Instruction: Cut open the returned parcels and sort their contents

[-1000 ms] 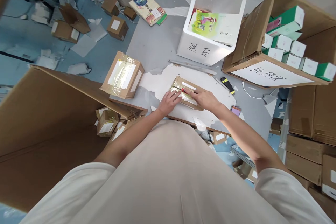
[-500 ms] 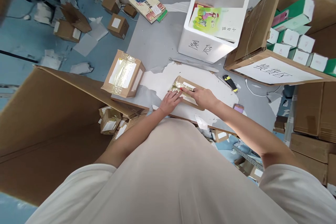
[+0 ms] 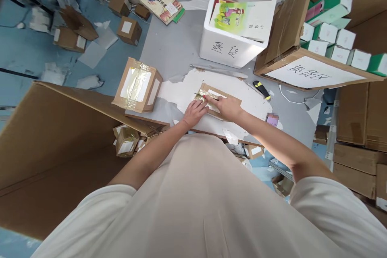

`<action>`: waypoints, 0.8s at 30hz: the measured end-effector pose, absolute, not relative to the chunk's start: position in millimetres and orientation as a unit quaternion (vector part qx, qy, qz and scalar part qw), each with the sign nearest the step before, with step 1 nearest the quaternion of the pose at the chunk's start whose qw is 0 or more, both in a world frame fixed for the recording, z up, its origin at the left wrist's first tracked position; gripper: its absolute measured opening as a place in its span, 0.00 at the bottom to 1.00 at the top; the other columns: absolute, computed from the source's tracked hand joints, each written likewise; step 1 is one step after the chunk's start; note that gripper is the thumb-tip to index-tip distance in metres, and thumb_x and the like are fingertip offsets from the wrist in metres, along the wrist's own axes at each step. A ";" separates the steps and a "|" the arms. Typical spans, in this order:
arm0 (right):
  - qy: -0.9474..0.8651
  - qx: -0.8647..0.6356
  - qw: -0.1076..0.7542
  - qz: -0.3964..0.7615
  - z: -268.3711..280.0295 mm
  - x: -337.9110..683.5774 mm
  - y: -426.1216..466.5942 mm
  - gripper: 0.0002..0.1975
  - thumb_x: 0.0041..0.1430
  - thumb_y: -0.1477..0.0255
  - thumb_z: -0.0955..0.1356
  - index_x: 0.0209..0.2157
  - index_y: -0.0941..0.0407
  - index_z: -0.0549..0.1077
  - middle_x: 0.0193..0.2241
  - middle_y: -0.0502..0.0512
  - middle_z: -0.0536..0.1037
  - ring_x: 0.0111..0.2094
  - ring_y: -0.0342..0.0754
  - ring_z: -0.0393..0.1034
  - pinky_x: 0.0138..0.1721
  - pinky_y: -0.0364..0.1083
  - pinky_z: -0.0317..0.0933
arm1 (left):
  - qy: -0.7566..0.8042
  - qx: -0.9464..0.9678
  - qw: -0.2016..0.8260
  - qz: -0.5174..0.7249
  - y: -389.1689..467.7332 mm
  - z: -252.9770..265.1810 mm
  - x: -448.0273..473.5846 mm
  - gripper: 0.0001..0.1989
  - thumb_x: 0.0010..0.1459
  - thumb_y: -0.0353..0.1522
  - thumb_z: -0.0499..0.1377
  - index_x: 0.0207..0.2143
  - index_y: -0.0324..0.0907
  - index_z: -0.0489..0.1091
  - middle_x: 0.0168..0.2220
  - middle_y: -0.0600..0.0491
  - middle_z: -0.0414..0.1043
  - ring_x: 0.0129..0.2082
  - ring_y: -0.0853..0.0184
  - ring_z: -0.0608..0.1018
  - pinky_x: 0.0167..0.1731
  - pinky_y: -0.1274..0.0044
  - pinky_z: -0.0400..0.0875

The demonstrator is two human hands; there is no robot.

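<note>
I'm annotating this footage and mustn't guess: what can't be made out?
Head view:
- Slim dark tool with red part: handle, under the right hand.
- Shiny-taped brown cardboard parcel: inside, hidden by its walls.
- White foam box: far rim, cut by the top edge.
- Small purple-screened device: display, blurred and too small.

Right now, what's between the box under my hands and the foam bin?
In the head view, a long thin strip lies on the table between the box and the foam bin.
</note>
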State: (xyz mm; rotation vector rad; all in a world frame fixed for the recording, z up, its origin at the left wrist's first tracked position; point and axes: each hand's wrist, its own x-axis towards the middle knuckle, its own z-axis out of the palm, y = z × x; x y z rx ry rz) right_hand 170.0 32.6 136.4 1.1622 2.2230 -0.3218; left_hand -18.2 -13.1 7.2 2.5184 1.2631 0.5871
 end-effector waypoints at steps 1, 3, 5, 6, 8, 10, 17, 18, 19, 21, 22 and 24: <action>0.839 0.439 0.298 -0.122 136.1 169.4 31.6 0.34 0.68 0.71 0.55 0.69 0.45 0.30 0.49 0.66 0.73 0.39 0.54 0.74 0.35 0.45 0.60 | 0.432 0.870 0.131 0.198 -11.7 7.6 -18.3 0.15 0.66 0.28 0.47 0.46 0.46 0.73 0.56 0.49 0.71 0.57 0.61 0.70 0.54 0.62 0.65; 0.838 0.441 0.295 -0.128 136.3 172.3 27.9 0.34 0.68 0.71 0.55 0.69 0.43 0.32 0.50 0.65 0.73 0.39 0.54 0.74 0.35 0.45 0.60 | 0.429 0.874 0.125 0.193 -9.9 8.5 -18.7 0.15 0.66 0.28 0.47 0.46 0.46 0.73 0.56 0.49 0.72 0.56 0.60 0.71 0.52 0.63 0.66; 0.829 0.452 0.304 -0.127 137.6 181.8 22.3 0.35 0.67 0.72 0.56 0.69 0.43 0.32 0.49 0.64 0.74 0.39 0.54 0.74 0.33 0.45 0.60 | 0.426 0.877 0.113 0.190 -10.6 9.2 -19.3 0.16 0.66 0.28 0.47 0.45 0.45 0.73 0.56 0.50 0.72 0.55 0.60 0.72 0.52 0.64 0.66; 0.822 0.458 0.316 -0.124 139.0 188.8 19.0 0.35 0.67 0.73 0.56 0.69 0.42 0.32 0.48 0.64 0.74 0.39 0.55 0.75 0.32 0.45 0.60 | 0.422 0.880 0.108 0.188 -11.8 9.5 -19.5 0.16 0.66 0.28 0.47 0.45 0.45 0.73 0.56 0.50 0.72 0.55 0.61 0.72 0.51 0.64 0.66; 0.812 0.455 0.344 -0.121 144.1 206.6 12.2 0.36 0.66 0.76 0.55 0.69 0.42 0.32 0.47 0.63 0.75 0.38 0.54 0.75 0.31 0.45 0.59 | 0.419 0.883 0.102 0.187 -15.1 10.6 -20.1 0.16 0.66 0.28 0.47 0.45 0.46 0.73 0.56 0.51 0.72 0.54 0.61 0.72 0.52 0.65 0.66; 0.812 0.442 0.360 -0.121 152.6 228.8 3.8 0.38 0.64 0.79 0.55 0.68 0.41 0.33 0.46 0.62 0.75 0.36 0.53 0.75 0.29 0.44 0.57 | 0.422 0.881 0.098 0.188 -17.6 12.3 -20.3 0.16 0.66 0.28 0.47 0.45 0.46 0.74 0.56 0.51 0.72 0.54 0.61 0.73 0.52 0.65 0.65; 0.760 0.499 0.400 -0.117 176.5 310.4 -47.4 0.42 0.59 0.82 0.58 0.68 0.39 0.37 0.40 0.59 0.76 0.28 0.46 0.72 0.26 0.41 0.52 | 0.446 0.867 0.115 0.187 -15.2 13.8 -15.0 0.16 0.65 0.27 0.48 0.44 0.48 0.74 0.55 0.50 0.73 0.55 0.60 0.72 0.50 0.63 0.64; 0.753 0.507 0.402 -0.118 176.1 317.6 -54.7 0.42 0.59 0.83 0.58 0.68 0.38 0.37 0.40 0.58 0.76 0.28 0.46 0.72 0.26 0.41 0.52 | 0.450 0.865 0.120 0.186 -14.8 13.3 -13.9 0.16 0.65 0.27 0.48 0.44 0.48 0.74 0.55 0.50 0.73 0.54 0.60 0.72 0.50 0.63 0.64; 0.749 0.515 0.399 -0.118 175.1 323.7 -61.4 0.42 0.59 0.83 0.58 0.68 0.38 0.38 0.40 0.58 0.76 0.27 0.46 0.72 0.26 0.41 0.52 | 0.455 0.862 0.125 0.184 -14.5 13.4 -13.0 0.15 0.65 0.28 0.49 0.43 0.48 0.74 0.54 0.49 0.73 0.54 0.60 0.72 0.49 0.63 0.64; 0.747 0.537 0.373 -0.123 172.9 334.5 -73.9 0.41 0.59 0.82 0.57 0.68 0.37 0.41 0.40 0.58 0.76 0.27 0.47 0.72 0.26 0.42 0.54 | 0.461 0.859 0.137 0.176 -14.2 16.2 -11.5 0.15 0.65 0.29 0.49 0.43 0.48 0.74 0.55 0.48 0.73 0.54 0.59 0.72 0.49 0.63 0.63; 0.746 0.556 0.341 -0.132 171.6 339.8 -80.2 0.39 0.60 0.81 0.57 0.68 0.38 0.43 0.40 0.58 0.76 0.27 0.48 0.72 0.26 0.42 0.55 | 0.463 0.858 0.143 0.170 -14.0 19.3 -10.9 0.14 0.65 0.30 0.49 0.44 0.48 0.74 0.55 0.48 0.72 0.55 0.58 0.71 0.49 0.62 0.63; 0.729 0.621 0.232 -0.171 167.3 349.9 -93.6 0.33 0.63 0.75 0.58 0.67 0.40 0.49 0.40 0.59 0.77 0.29 0.49 0.72 0.27 0.44 0.58 | 0.470 0.855 0.153 0.155 -13.0 29.0 -9.6 0.14 0.64 0.30 0.49 0.46 0.48 0.73 0.56 0.47 0.71 0.55 0.55 0.70 0.51 0.58 0.60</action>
